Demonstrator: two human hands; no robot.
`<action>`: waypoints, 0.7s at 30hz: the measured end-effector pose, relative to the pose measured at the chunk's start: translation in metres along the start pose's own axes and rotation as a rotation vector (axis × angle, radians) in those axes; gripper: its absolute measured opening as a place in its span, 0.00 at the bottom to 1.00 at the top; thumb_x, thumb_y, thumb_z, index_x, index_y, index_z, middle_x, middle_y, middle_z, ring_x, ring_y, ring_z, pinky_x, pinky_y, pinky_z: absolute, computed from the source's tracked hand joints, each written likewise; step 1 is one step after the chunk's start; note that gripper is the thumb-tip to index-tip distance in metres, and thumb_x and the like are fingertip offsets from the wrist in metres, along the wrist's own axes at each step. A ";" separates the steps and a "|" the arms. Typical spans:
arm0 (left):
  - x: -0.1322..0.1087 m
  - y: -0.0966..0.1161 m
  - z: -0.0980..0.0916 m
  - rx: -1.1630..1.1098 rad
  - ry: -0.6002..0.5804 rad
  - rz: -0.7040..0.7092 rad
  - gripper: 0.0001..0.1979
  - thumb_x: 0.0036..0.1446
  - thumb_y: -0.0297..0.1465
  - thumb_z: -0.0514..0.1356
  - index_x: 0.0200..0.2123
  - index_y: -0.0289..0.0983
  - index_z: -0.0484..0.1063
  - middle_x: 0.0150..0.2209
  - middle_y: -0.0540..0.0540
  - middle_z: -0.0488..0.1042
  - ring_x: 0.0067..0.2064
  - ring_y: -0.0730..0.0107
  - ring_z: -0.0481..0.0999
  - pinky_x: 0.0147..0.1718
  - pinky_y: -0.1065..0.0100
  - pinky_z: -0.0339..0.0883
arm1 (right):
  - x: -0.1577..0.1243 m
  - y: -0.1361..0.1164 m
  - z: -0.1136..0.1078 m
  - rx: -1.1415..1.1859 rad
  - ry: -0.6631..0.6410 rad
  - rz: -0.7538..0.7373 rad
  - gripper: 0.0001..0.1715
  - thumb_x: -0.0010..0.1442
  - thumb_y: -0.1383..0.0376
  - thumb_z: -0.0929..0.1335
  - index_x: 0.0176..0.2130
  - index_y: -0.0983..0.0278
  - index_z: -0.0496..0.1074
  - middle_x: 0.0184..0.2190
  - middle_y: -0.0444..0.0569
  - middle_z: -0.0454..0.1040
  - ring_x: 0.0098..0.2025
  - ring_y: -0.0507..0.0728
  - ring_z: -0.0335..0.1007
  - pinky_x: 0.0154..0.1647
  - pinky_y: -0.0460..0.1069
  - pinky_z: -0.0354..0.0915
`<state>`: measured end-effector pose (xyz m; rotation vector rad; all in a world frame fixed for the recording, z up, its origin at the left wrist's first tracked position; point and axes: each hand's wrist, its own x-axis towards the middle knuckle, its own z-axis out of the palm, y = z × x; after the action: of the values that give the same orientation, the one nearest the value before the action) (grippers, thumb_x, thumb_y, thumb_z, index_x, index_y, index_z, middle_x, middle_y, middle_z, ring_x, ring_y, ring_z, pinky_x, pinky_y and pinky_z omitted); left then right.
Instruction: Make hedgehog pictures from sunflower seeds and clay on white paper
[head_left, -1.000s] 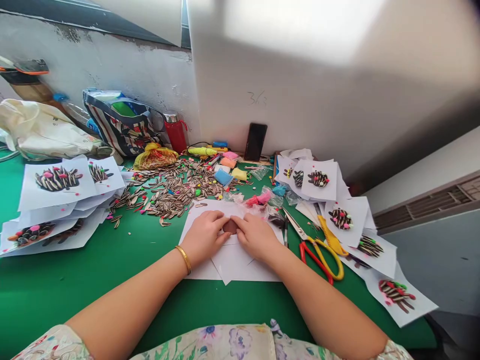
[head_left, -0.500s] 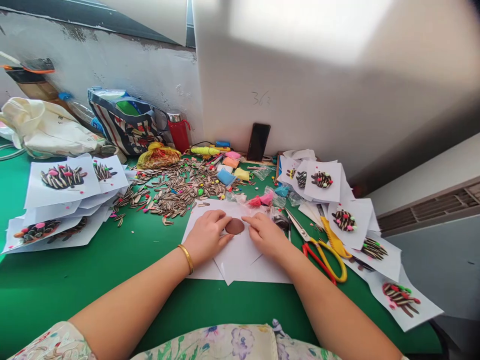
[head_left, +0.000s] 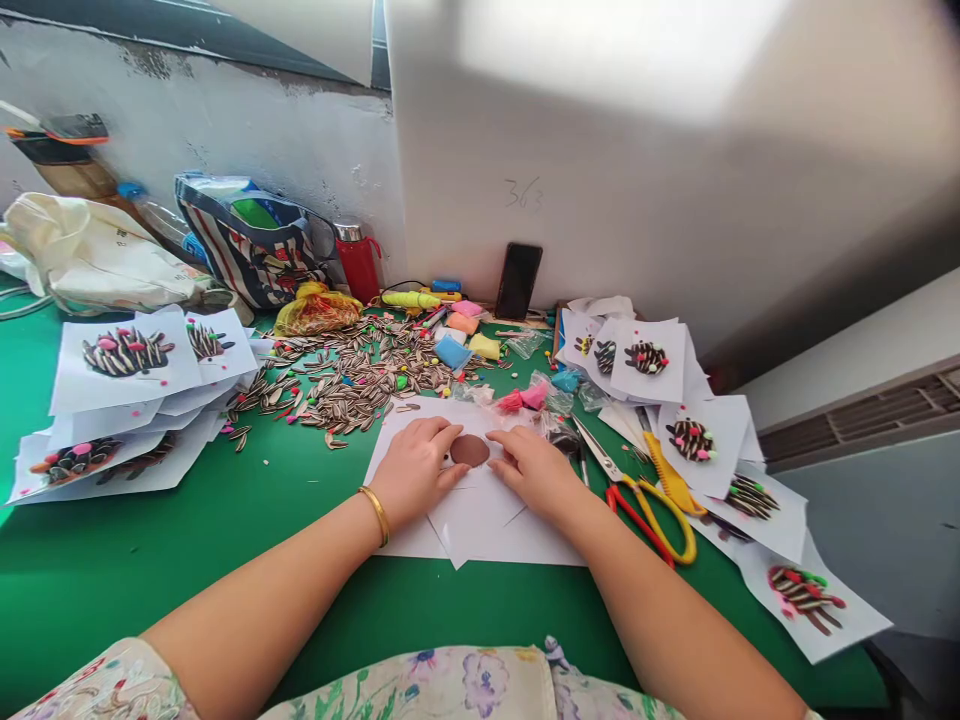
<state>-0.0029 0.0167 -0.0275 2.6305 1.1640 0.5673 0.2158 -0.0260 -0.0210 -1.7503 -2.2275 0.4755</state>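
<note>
A flat brown clay disc (head_left: 470, 450) lies on a sheet of white paper (head_left: 480, 525), which sits on top of other loose sheets. My left hand (head_left: 414, 470) rests on the paper just left of the disc, and my right hand (head_left: 529, 472) rests just right of it. Their fingertips are close to the disc's edges, and neither hand holds anything. A gold bangle (head_left: 375, 515) circles my left wrist.
A heap of striped sunflower seeds (head_left: 360, 385) with coloured clay bits lies beyond the paper. Yellow-and-red scissors (head_left: 652, 520) lie to the right. Seed-decorated picture cards (head_left: 126, 355) are stacked on the left, with more (head_left: 690, 440) on the right. Clay packets, a phone and a red flask stand against the wall.
My hands have moved apart from over the brown disc, which now shows fully between them. The view has shifted slightly.
</note>
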 end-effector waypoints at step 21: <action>-0.002 -0.005 -0.003 -0.048 -0.058 -0.008 0.39 0.48 0.40 0.69 0.61 0.38 0.61 0.55 0.38 0.69 0.56 0.49 0.67 0.56 0.51 0.62 | 0.014 -0.020 0.011 -0.069 0.060 0.056 0.24 0.59 0.55 0.71 0.51 0.62 0.69 0.41 0.50 0.76 0.44 0.59 0.70 0.42 0.51 0.60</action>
<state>-0.0089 0.0181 -0.0270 2.5833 1.1287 0.5075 0.1906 -0.0179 -0.0227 -1.8398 -2.1835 0.3574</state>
